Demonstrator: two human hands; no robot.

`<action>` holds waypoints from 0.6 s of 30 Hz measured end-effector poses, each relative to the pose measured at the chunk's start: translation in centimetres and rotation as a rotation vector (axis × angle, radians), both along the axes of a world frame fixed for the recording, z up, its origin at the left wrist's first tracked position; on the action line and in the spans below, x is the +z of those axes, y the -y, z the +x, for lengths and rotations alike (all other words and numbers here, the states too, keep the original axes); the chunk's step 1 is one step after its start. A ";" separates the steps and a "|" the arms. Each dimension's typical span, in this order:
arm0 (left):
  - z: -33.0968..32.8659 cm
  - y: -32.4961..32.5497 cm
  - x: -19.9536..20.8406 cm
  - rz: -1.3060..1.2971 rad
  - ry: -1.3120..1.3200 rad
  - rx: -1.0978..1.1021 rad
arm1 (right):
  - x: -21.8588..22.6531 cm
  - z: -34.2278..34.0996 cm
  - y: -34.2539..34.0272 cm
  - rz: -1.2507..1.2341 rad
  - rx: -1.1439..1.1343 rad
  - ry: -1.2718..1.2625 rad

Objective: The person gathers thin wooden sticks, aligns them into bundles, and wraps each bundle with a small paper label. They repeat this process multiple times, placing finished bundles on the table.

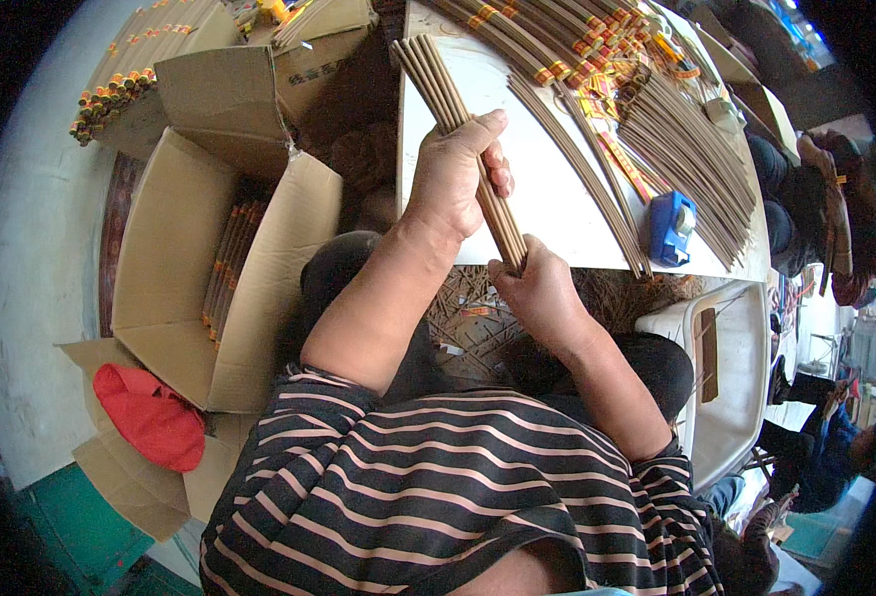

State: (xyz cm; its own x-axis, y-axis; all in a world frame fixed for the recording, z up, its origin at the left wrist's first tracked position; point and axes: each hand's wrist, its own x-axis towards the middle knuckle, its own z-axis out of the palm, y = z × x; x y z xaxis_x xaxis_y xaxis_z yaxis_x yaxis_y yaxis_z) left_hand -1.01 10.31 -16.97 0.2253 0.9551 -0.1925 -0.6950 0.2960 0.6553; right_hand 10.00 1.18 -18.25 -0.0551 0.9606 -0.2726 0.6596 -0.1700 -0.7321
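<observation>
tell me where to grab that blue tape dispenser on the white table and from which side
Probably best taken across the two flat sides of the blue tape dispenser, coming from above. It lies on the white table with loose brown sticks close against its far side, so a top-down grip on its narrow body avoids them. The near side looks free.

Stick bundle (458, 109): long thin brown sticks, gathered tight, lying diagonally from upper left over white table edge down to lower right. Mid-section wrapped by left hand (455, 174); near end gripped in right hand (537, 293).
</observation>
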 end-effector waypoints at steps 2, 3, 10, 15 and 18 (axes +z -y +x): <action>-0.4 -0.3 -0.6 0.014 0.080 -0.062 | 0.3 0.1 0.1 -0.141 -0.014 -0.202; -0.6 -0.5 -0.8 0.019 0.145 -0.106 | 0.7 0.1 0.1 -0.212 -0.020 -0.304; 0.8 1.0 -1.0 -0.024 0.203 -0.191 | 2.8 0.4 -0.9 -0.365 -0.026 -0.488; 0.8 1.0 -0.8 -0.044 0.134 -0.065 | 0.8 0.9 -1.2 -0.206 -0.006 -0.498; 0.5 0.6 -0.6 0.002 0.031 0.035 | 0.7 1.1 -0.9 0.127 -0.053 -0.397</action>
